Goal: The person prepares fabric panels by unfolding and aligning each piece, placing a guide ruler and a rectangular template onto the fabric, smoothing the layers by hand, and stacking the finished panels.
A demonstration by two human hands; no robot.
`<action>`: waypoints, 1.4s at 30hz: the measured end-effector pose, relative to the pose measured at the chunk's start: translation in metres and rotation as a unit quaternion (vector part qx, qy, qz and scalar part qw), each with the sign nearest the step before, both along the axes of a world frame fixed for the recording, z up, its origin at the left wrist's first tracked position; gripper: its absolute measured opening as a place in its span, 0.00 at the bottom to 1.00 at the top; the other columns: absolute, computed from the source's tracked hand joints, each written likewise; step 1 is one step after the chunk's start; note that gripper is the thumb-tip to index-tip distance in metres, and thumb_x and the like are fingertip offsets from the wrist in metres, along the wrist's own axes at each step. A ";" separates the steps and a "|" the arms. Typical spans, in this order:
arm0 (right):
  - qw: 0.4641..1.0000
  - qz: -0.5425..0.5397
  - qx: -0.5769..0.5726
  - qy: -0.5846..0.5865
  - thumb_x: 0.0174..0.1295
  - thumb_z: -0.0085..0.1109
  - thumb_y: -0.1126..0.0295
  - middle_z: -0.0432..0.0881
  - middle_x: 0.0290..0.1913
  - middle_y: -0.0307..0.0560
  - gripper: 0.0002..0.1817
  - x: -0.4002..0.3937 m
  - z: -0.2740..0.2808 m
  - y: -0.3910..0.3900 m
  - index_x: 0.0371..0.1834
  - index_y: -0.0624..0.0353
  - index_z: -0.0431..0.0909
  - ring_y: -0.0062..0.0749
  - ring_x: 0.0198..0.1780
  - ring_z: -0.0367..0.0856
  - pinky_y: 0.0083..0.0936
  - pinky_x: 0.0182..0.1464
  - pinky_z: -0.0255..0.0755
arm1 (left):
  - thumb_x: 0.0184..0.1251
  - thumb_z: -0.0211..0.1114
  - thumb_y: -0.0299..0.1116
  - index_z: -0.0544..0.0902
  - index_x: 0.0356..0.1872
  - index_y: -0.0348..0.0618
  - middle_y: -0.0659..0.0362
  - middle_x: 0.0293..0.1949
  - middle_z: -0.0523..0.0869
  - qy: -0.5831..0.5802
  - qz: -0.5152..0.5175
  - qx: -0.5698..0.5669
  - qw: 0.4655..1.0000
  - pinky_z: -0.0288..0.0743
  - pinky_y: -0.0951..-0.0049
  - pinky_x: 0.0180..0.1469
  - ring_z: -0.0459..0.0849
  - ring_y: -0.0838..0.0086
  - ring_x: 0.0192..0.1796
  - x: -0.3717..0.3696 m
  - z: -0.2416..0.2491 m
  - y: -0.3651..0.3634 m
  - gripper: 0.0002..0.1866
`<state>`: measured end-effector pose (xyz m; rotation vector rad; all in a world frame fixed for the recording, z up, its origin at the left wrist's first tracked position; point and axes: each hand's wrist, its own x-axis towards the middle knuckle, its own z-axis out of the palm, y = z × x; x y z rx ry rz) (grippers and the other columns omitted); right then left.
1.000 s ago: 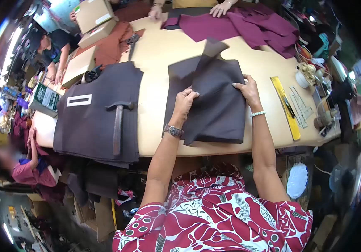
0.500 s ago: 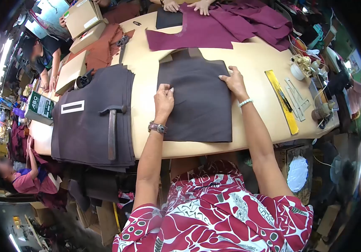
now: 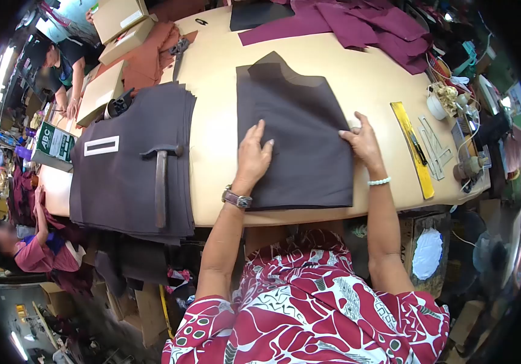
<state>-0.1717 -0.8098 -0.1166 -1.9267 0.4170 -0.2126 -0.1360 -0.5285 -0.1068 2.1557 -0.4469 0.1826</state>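
Observation:
A dark brown-grey cut fabric panel with a curved cut-out at its far edge lies before me on the table. My left hand rests open on its left part, fingers stretched out. At the panel's right edge is my right hand, thumb on the fabric and index finger pointing away; its other fingers are partly hidden. Left of the panel lies a stack of similar dark fabric pieces. On that stack are a hammer and a white rectangular frame.
To the right lie a yellow ruler and clear drafting rulers on the table. Maroon fabric covers the far side. Scissors, cardboard boxes and a green-white ABC box stand left. Two people are at left.
The panel has shifted right and its far edge now lies flatter. Both hands have moved right, and the left fingers have stretched out. The far co-worker's hands are out of view.

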 end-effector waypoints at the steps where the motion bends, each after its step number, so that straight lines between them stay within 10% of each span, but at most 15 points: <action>1: 1.000 -0.014 -0.004 -0.024 0.49 0.67 0.74 0.81 0.27 0.52 0.40 -0.004 0.003 -0.007 0.65 0.72 0.58 0.29 0.32 0.80 0.23 0.38 0.75 | 0.58 0.62 0.25 0.70 0.60 0.28 0.37 0.59 0.73 -0.009 -0.008 0.007 1.000 0.64 0.66 0.65 0.72 0.50 0.62 -0.007 0.001 -0.006 0.27; 18: 0.942 -0.074 -0.325 0.046 0.47 0.72 0.52 0.82 0.26 0.45 0.46 -0.017 0.020 0.013 0.65 0.64 0.59 0.39 0.32 0.83 0.35 0.37 0.76 | 0.52 0.68 0.25 0.77 0.58 0.39 0.46 0.53 0.81 0.066 -0.044 0.014 0.997 0.72 0.70 0.59 0.81 0.61 0.55 0.003 0.003 0.017 0.27; 42: 0.986 -0.054 -0.155 0.009 0.53 0.66 0.70 0.82 0.42 0.60 0.37 0.061 0.021 0.001 0.66 0.65 0.59 0.47 0.46 0.82 0.35 0.51 0.74 | 0.61 0.64 0.37 0.70 0.62 0.35 0.38 0.60 0.72 -0.055 -0.021 0.154 0.986 0.61 0.60 0.66 0.67 0.50 0.66 -0.007 -0.014 0.004 0.29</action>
